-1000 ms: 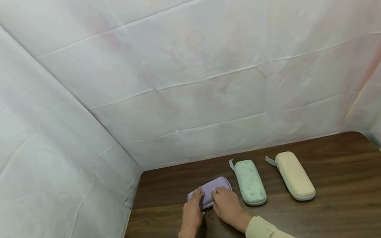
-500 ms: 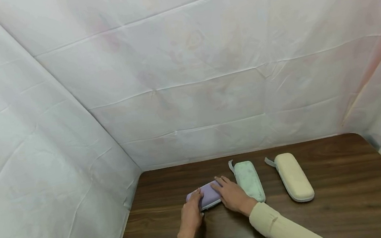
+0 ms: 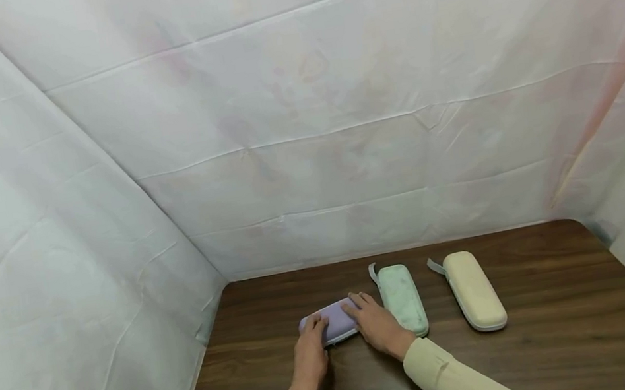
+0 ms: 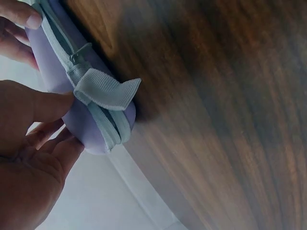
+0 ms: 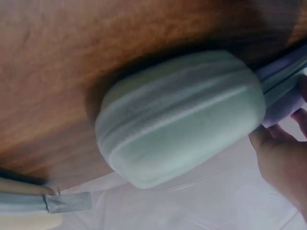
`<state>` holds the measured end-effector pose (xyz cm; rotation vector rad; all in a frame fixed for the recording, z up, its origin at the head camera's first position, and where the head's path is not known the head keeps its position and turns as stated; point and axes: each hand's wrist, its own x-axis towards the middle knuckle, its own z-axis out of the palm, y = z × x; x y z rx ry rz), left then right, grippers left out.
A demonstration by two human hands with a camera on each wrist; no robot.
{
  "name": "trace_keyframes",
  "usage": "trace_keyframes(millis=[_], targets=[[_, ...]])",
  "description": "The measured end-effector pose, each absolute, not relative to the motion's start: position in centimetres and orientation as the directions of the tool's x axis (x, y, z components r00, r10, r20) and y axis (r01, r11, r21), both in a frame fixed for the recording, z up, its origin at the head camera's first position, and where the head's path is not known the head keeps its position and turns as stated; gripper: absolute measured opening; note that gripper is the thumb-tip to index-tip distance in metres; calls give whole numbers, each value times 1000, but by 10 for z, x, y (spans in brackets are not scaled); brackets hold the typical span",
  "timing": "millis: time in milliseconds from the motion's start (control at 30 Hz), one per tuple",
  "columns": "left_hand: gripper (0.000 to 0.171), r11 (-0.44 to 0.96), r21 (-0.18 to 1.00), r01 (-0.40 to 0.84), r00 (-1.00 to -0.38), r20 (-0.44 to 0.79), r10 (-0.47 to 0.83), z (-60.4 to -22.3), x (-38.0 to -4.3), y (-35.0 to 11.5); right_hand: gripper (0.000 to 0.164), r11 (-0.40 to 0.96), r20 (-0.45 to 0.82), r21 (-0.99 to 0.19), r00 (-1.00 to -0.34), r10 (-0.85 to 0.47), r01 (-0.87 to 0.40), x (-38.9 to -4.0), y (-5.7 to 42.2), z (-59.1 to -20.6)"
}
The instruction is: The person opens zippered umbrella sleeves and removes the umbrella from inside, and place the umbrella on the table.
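Note:
A purple zippered glasses case (image 3: pixel 337 320) lies on the table at a slant, its zipper side towards me. My left hand (image 3: pixel 308 359) holds its left end, with the thumb on the shell and the fingertips round the end in the left wrist view. Over the right end lies my right hand (image 3: pixel 380 327), gripping it between thumb and fingers. A ribbed grey pull tab (image 4: pixel 108 89) hangs from the zipper near the left end. The zipper tapes look parted there, but I cannot tell how far. Right beside my right hand stands a mint green case (image 5: pixel 184 124).
A cream case (image 3: pixel 474 291) with a grey tab lies further right. The dark wooden table (image 3: pixel 575 311) meets a white sheet (image 3: pixel 310 175) behind and at both sides.
My right hand has moved from the near edge of the purple case over to its right end. The left hand keeps its hold on the left end. The view has shifted slightly.

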<state>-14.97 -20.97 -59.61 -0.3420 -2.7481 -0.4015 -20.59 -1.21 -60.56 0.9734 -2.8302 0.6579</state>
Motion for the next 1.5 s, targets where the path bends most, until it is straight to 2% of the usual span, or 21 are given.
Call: trace_keyframes(millis=[100, 333, 600, 700, 933, 1500], targets=[[67, 928, 246, 280, -908, 381, 173, -599, -148, -210, 51, 704, 241, -363, -791, -562, -610, -204, -14, -610], [40, 921, 286, 263, -913, 384, 141, -601, -148, -209, 50, 705, 300, -334, -780, -549, -625, -204, -12, -617], [39, 913, 306, 272, -870, 483, 97, -604, -149, -209, 51, 718, 261, -363, -804, -534, -595, -203, -12, -613], [39, 925, 303, 229, -863, 504, 49, -605, -149, -206, 52, 718, 254, -379, -812, -526, -584, -202, -13, -613], [31, 944, 321, 80, -887, 455, -80, -602, -147, -195, 51, 722, 289, -376, -814, -504, -581, -200, -15, -617], [26, 952, 306, 20, -900, 421, -117, -597, -155, -190, 52, 777, 360, -257, -803, -476, -575, -194, -19, -618]])
